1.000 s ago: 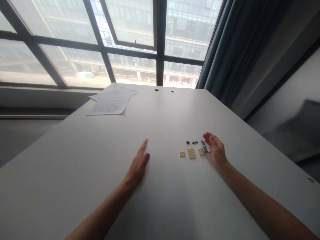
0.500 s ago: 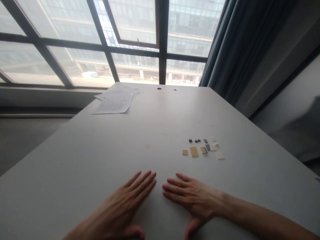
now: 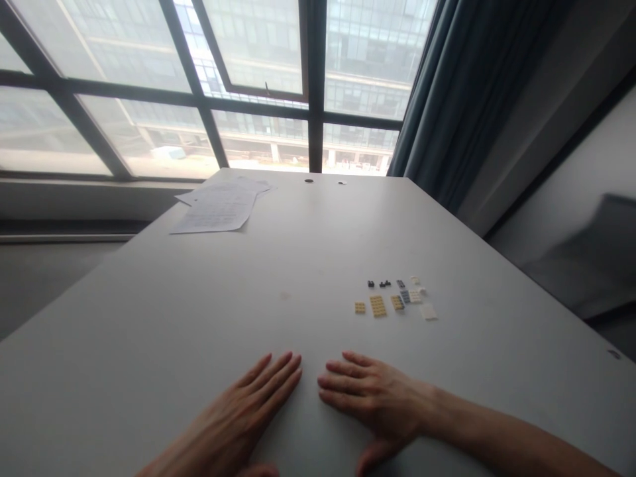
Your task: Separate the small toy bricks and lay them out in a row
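Observation:
Palm down on the white table (image 3: 199, 311), my left hand (image 3: 253, 404) lies flat with its fingers stretched out. My right hand (image 3: 370, 397) rests the same way, its fingertips a short gap from those of the left. Neither holds anything. Beyond the right hand lie several small building bricks: a small yellow piece (image 3: 360, 308), a larger yellow plate (image 3: 378, 306), a yellow and grey piece (image 3: 397, 303), a dark grey piece (image 3: 405, 297), black pieces (image 3: 385, 283), and white pieces (image 3: 415, 297) with a flat white plate (image 3: 428, 312).
Printed sheets of paper (image 3: 216, 207) lie at the table's far left. Two small round holes, one a dark hole (image 3: 309, 181), sit near the far edge. Behind the table stand a large window (image 3: 268, 139) and a blue-grey curtain (image 3: 437, 112) on the right.
The whole view has shifted slightly, so the table and bricks appear a little lower and further left. Both hands stay flat on the table in the same pose.

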A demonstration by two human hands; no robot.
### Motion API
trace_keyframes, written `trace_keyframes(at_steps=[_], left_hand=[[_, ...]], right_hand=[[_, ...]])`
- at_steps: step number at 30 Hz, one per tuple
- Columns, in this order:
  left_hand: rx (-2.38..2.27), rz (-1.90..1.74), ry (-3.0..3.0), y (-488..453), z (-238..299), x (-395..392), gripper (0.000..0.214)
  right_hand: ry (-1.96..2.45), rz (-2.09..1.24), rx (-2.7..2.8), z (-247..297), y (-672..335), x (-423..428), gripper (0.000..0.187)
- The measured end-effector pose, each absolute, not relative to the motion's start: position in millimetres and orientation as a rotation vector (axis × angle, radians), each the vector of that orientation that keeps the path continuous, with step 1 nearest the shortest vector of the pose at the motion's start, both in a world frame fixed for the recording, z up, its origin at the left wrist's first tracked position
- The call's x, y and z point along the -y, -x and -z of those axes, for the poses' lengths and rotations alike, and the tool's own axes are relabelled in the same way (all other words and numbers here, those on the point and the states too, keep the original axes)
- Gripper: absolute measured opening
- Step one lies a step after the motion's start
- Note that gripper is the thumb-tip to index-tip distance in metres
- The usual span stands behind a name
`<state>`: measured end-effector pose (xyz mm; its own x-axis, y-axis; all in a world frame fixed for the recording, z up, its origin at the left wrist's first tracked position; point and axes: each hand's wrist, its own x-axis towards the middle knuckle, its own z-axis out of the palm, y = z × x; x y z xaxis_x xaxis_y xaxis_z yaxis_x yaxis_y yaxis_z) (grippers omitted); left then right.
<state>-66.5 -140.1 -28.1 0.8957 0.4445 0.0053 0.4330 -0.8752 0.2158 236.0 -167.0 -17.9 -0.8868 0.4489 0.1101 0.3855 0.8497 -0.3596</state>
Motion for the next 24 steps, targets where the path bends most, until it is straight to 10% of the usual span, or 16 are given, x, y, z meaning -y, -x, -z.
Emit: trace_keyframes(at_steps=[6,9,14,24], left_hand=[[-0.826,-0.575,-3.058,81.0,48.3,124.3,0.059],[-0.93,-0.692,-3.07,88.6,52.5,110.6,0.054],[-1.11,-0.62,-3.037,97.9,52.6,97.3,0.076],[-1.33,-0.393,-2.855,106.9,64.6,68.6,0.118]], right_hand=[[1.068,0.042,2.403,46.2,-309.9,149.8,0.056],[1.467,0.193,2.206,54.7,-375.8,127.3,0.073],[1.731,-0.103,2.356,55.9,-403.9,81.0,0.111],[0.885,-0.293,2.749,35.2,-196.0,31.3,0.078]])
